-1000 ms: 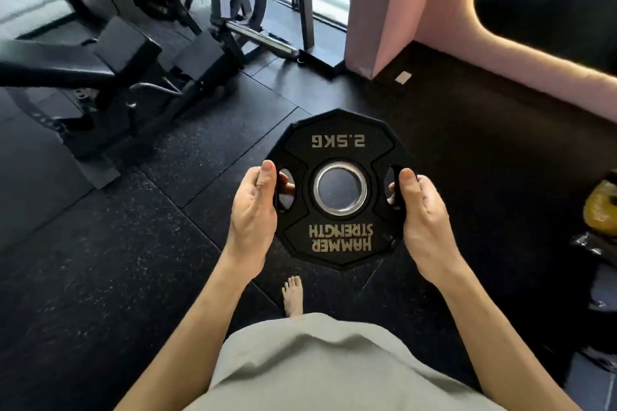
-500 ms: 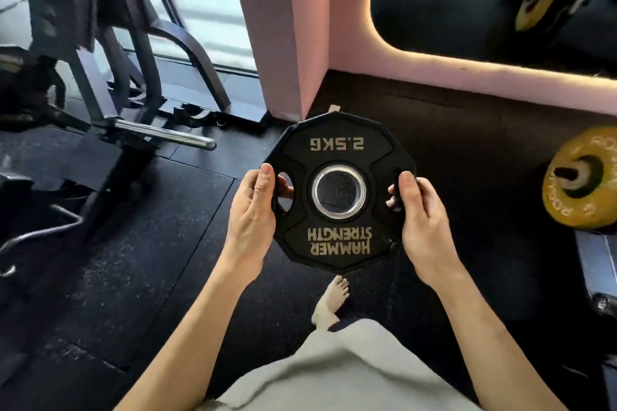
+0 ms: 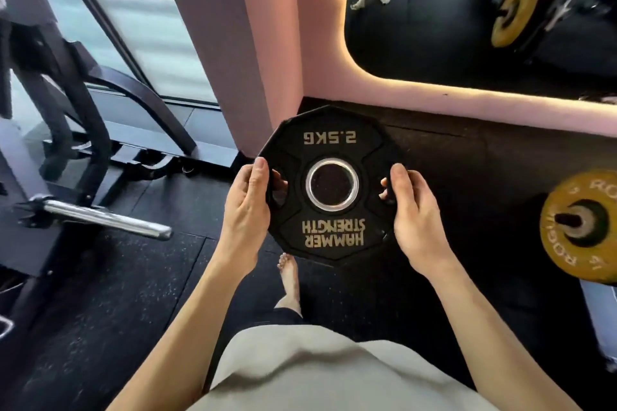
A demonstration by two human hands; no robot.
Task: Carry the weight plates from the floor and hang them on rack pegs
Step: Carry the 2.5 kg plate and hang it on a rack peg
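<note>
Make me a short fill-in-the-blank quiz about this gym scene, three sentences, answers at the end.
1. The black plate held by the left hand and right hand is marked ___ KG.
2. The plate already on a peg at the right is ___ in colour.
3. The brand lettering reads Hammer ___.

Answers: 2.5; yellow; Strength

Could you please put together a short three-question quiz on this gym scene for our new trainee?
1. True or false: both the left hand and the right hand grip the black plate.
2. Which weight is printed on the black plate? A) 5KG B) 2.5KG C) 10KG
3. Fill in: the yellow plate at the right sits on a ____.

Key
1. True; each hand holds a grip slot at one side.
2. B
3. Peg; its dark end shows through the plate's middle.
</note>
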